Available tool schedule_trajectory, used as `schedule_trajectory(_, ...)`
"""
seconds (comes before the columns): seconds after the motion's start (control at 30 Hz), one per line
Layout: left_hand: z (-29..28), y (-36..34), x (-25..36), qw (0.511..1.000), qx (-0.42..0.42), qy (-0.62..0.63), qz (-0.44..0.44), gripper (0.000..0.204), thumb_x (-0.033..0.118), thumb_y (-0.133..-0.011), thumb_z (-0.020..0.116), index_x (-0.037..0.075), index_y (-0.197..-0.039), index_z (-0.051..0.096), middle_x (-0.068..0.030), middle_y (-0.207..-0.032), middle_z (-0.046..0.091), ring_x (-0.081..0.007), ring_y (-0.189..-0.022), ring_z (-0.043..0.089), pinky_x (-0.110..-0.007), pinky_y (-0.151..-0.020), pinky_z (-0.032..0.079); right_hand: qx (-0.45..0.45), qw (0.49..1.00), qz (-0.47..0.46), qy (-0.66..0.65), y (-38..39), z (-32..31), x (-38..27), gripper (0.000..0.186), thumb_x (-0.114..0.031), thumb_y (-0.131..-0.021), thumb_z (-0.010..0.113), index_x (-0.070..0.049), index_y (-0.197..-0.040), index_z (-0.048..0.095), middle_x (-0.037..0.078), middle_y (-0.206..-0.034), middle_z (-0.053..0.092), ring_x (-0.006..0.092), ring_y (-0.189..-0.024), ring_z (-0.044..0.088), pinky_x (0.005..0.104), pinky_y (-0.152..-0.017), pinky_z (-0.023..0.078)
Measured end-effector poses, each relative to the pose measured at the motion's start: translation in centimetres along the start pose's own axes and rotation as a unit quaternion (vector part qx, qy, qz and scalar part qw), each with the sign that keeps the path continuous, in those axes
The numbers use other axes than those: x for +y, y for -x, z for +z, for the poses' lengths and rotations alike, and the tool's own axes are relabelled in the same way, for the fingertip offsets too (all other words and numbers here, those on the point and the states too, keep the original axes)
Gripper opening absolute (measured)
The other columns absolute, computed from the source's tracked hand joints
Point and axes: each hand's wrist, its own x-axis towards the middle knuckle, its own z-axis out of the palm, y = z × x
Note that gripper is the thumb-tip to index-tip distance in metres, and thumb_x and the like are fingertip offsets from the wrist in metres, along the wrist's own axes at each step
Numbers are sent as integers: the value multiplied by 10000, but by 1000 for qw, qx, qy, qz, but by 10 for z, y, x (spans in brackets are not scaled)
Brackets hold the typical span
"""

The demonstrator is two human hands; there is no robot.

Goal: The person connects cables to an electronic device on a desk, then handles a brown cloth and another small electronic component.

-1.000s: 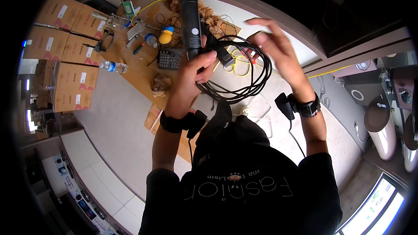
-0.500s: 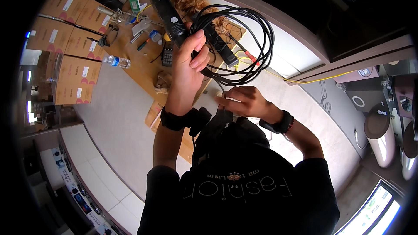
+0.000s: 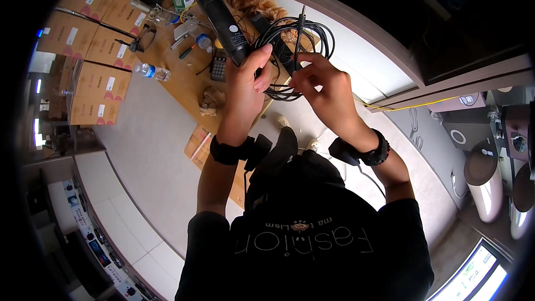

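Observation:
My left hand (image 3: 249, 81) is wrapped round the lower end of a black tube-shaped wired microphone (image 3: 220, 17), tilted up and to the left, its far end partly cut off by the frame. The same hand also keeps hold of a coiled black cable (image 3: 330, 36), whose loops hang to its right. In my right hand (image 3: 324, 82), thumb and fingers are closed in a pinch on the cable's end. A slim jack plug (image 3: 302, 14) points upward from it. The two hands are close together above the table's near corner.
Below lies a wooden table (image 3: 181, 92) with a water bottle (image 3: 151, 71), a dark keypad device (image 3: 218, 69), a screwdriver (image 3: 188, 52) and a brown furry bundle (image 3: 253, 1). Cardboard boxes (image 3: 100, 92) stack at left. A yellow cable (image 3: 401, 105) runs along the right wall.
My right hand has risen from below the coil to beside my left hand, bringing the plug end upright. The coil looks smaller and more gathered. My left hand still holds the microphone.

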Motion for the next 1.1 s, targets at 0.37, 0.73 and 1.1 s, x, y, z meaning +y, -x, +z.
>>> schedule_trajectory(0.37, 5, -1, 14, 998, 11, 65, -15, 123, 104, -784, 542, 107, -773, 420, 50, -608, 365, -14, -378, 257, -168, -361, 170, -144, 943, -261, 150, -7, -8, 15, 575, 87, -596, 512, -6, -1151, 398, 127, -1098, 476, 276, -988, 510, 321, -820, 452)
schedule_trajectory(0.73, 14, 5, 18, 999, 12, 38, -4, 244, 48, -764, 538, 103, -978, 434, 43, -532, 349, -29, -346, 252, -183, -351, 172, -167, 848, -406, 296, -24, -14, 41, 355, 45, -624, 543, -7, -975, 547, 105, -824, 585, 236, -800, 590, 314, -724, 501)
schedule_trajectory(1.1, 11, 3, 17, 998, 37, 57, -4, 276, 59, -744, 560, 114, -976, 420, 34, -592, 374, -33, -363, 268, -180, -354, 172, -74, 815, -460, 344, -21, -9, 39, 234, -20, -637, 556, -17, -871, 546, 91, -904, 548, 227, -870, 550, 313, -774, 464)
